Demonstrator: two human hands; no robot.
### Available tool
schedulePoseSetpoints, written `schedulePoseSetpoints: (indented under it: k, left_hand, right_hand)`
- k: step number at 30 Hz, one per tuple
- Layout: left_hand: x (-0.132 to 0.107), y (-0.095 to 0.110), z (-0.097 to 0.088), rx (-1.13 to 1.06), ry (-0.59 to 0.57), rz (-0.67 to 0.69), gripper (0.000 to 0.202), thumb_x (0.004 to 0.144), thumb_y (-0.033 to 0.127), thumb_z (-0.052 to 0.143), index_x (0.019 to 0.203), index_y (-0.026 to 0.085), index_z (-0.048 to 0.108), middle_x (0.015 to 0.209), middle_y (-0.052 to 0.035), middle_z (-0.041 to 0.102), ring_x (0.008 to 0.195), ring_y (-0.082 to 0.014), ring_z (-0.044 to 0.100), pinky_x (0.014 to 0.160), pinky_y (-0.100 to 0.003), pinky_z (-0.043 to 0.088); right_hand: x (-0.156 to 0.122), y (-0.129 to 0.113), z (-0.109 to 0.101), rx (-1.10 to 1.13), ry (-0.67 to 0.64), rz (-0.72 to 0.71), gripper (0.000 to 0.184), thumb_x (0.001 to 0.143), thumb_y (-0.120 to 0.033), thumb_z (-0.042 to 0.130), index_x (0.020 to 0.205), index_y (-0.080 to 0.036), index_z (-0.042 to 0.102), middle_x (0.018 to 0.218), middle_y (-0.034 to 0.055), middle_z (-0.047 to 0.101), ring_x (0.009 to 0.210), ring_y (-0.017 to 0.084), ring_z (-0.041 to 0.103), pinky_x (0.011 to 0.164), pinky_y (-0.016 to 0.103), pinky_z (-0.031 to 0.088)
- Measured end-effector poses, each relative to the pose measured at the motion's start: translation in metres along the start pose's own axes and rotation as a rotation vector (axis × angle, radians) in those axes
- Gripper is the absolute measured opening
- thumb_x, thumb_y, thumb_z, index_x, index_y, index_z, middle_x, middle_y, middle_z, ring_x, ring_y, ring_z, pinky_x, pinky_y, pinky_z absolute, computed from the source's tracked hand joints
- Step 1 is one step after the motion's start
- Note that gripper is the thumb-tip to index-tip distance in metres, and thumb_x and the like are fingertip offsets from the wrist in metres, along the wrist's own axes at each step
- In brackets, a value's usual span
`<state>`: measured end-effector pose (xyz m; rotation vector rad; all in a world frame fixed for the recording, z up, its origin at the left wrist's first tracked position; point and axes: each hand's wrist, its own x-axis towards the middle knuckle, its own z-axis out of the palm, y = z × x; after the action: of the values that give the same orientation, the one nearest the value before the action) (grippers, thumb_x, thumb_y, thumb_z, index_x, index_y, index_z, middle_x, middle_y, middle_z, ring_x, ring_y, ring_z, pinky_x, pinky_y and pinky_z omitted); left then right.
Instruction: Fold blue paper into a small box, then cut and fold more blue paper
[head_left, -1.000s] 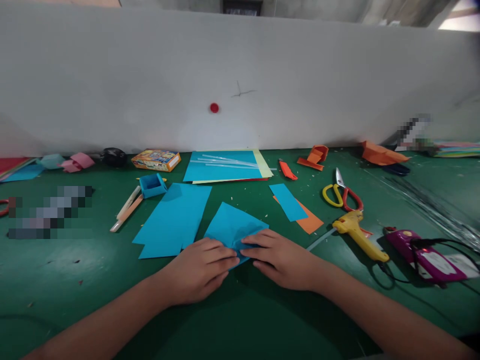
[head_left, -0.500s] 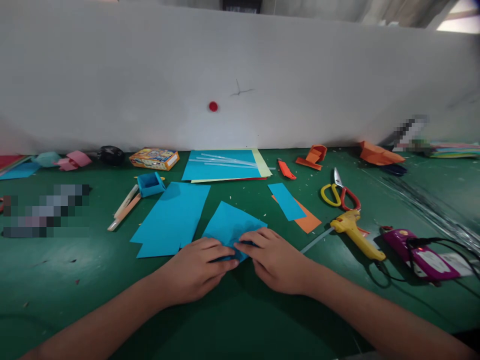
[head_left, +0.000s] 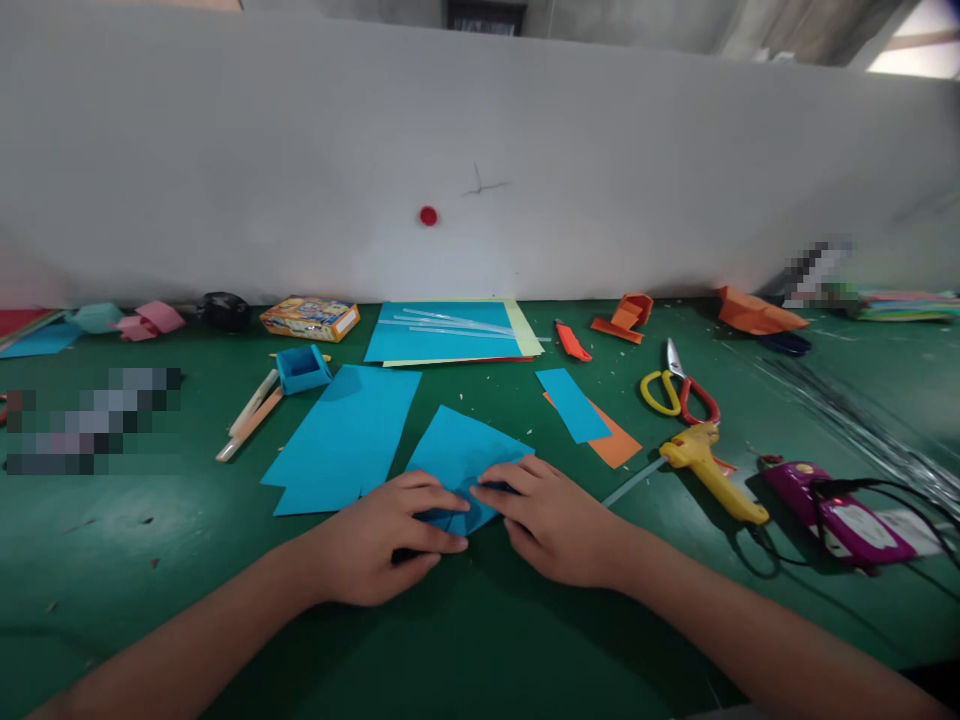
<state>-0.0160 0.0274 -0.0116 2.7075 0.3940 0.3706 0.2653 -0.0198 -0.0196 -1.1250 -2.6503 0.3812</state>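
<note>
A sheet of blue paper point(head_left: 461, 450) lies on the table at the centre front, turned cornerwise, with its near corner between my hands. My left hand point(head_left: 382, 540) rests on its near left edge, fingers spread apart and the fingertips touching the paper. On the near right side, my right hand point(head_left: 551, 515) has its fingers bent and pressed together on the sheet; its thumb side is partly hidden. Creases near the fingertips are hard to make out. More blue sheets point(head_left: 349, 430) lie just left of it. A small blue strip point(head_left: 574, 405) overlaps an orange piece point(head_left: 619, 442) to the right.
On the right are scissors point(head_left: 679, 385), a yellow glue gun point(head_left: 716, 475) and a purple power strip point(head_left: 840, 510) with cables. A red cutter point(head_left: 573, 341), stacked paper point(head_left: 442, 345), a small box point(head_left: 309, 318) and a blue paper box point(head_left: 301, 370) stand farther back, before a white board point(head_left: 300, 150).
My left hand's fingers have spread farther apart and shifted slightly left, showing more of the sheet's near corner. The right hand stays almost where it was.
</note>
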Motion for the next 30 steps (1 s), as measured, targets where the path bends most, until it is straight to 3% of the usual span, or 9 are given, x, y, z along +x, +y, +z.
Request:
schedulePoseSetpoints:
  k: [6,10,30]
  left_hand:
    - [-0.0027,-0.0066,-0.0029,-0.120,0.016,0.001,0.038,0.092,0.012,0.060,0.122,0.030,0.076,0.142,-0.0056,0.068,0.126,-0.0274,0.061,0.101,-0.045,0.055]
    - [-0.0015,-0.0060,0.0005,-0.087,0.020,-0.018,0.040,0.095,0.013,0.058,0.129,0.028,0.072,0.139,-0.0064,0.069,0.122,-0.0273,0.063,0.099,-0.045,0.056]
    - [-0.0023,-0.0063,0.0004,0.018,0.038,0.062,0.035,0.095,0.014,0.055,0.124,0.023,0.074,0.138,-0.0072,0.071,0.121,-0.0284,0.064,0.097,-0.045,0.057]
  right_hand:
    - [0.0000,0.0009,-0.0005,0.012,-0.004,-0.003,0.049,0.102,-0.020,0.045,0.150,-0.019,0.054,0.147,0.0138,0.055,0.121,0.031,0.053,0.105,0.054,0.049]
    - [0.0000,0.0016,-0.0003,0.005,-0.002,-0.007,0.049,0.102,-0.021,0.045,0.150,-0.018,0.054,0.148,0.0146,0.055,0.122,0.032,0.053,0.105,0.055,0.049]
    - [-0.0004,0.0021,0.0009,0.022,0.024,-0.018,0.048,0.101,-0.018,0.047,0.148,-0.016,0.056,0.147,0.0152,0.056,0.118,0.031,0.054,0.104,0.054,0.049]
